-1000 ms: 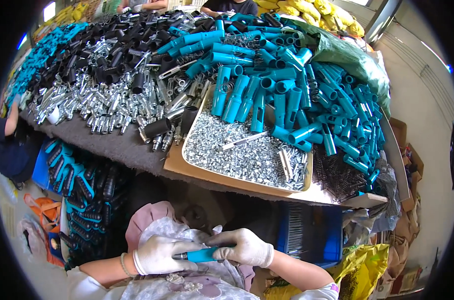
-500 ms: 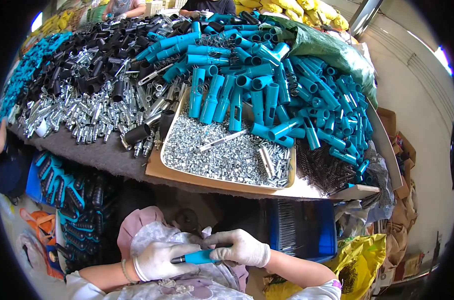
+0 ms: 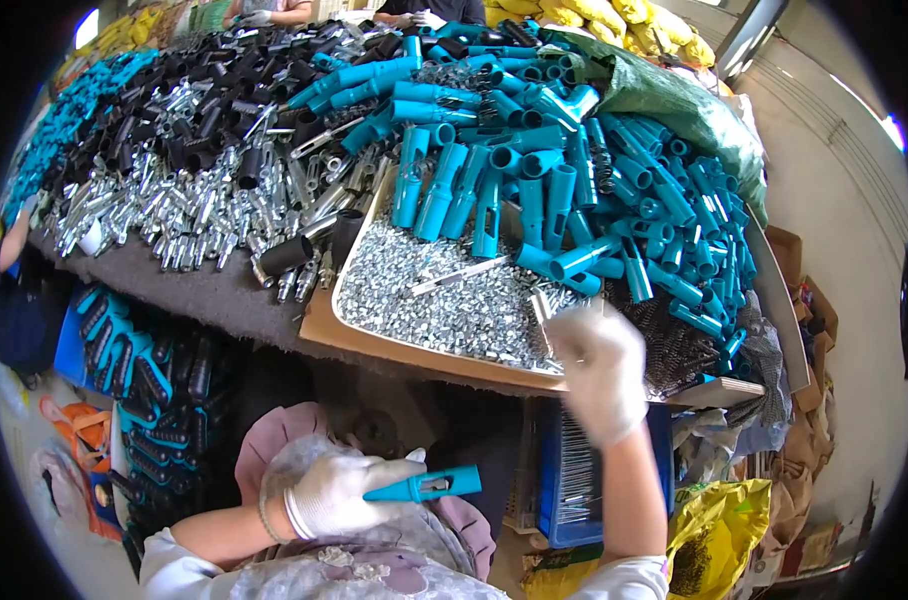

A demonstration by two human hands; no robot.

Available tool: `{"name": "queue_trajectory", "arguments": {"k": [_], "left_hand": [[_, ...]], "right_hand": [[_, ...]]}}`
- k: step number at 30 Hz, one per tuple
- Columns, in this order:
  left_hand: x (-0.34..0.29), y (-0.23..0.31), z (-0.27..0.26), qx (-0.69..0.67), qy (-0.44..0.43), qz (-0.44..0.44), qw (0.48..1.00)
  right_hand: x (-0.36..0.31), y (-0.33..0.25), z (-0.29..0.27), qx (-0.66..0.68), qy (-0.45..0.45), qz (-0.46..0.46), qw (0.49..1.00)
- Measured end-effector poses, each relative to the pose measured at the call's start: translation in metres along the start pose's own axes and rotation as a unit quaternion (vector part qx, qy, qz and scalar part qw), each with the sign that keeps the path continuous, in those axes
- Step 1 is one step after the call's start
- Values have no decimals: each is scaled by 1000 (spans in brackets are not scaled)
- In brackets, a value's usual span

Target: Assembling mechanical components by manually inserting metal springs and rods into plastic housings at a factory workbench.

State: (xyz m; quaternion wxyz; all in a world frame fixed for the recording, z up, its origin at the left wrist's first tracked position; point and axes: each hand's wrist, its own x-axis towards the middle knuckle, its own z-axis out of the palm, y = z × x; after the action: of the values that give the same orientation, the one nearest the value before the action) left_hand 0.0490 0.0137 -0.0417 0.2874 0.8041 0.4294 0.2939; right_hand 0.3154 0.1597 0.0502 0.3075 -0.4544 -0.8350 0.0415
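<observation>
Far left, black-and-teal handles (image 3: 144, 390) pile up below the table; silver fittings (image 3: 194, 215) crowd the tabletop; here's the gloved left hand (image 3: 339, 495), fingers wrapped round one end of a slotted teal tube (image 3: 406, 491), low over the lap; a tray (image 3: 454, 357) of small silver pieces; at its front right corner, the blurred right hand (image 3: 604, 375), finger spread impossible to tell; dark springs (image 3: 682, 348) just beside it.
</observation>
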Motion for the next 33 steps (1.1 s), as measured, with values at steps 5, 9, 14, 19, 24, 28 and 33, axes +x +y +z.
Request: {"name": "queue_trajectory", "arguments": {"k": [5,9,14,19,24,28,33], "left_hand": [[2,1,-11,12,-10,-7,1000],[-8,-3,-19,-4,-24,-74,997],[-12,-2,-27,15,-42,-70,997],[-22,-25,-21,49,-47,-38,997],[-19,-21,-22,57,-52,-66,995],[-11,-15,-35,127,-126,-107,978],[-8,-25,-28,106,-131,-81,982]], "right_hand": [[22,74,10,-144,-65,-4,988],[27,66,13,-208,-94,-7,974],[29,60,11,-280,-137,-39,949],[31,62,8,-257,-115,-58,958],[5,1,6,-48,2,-5,999],[-35,-60,31,189,-213,-26,958],[-66,-67,62,187,-212,-83,956]]}}
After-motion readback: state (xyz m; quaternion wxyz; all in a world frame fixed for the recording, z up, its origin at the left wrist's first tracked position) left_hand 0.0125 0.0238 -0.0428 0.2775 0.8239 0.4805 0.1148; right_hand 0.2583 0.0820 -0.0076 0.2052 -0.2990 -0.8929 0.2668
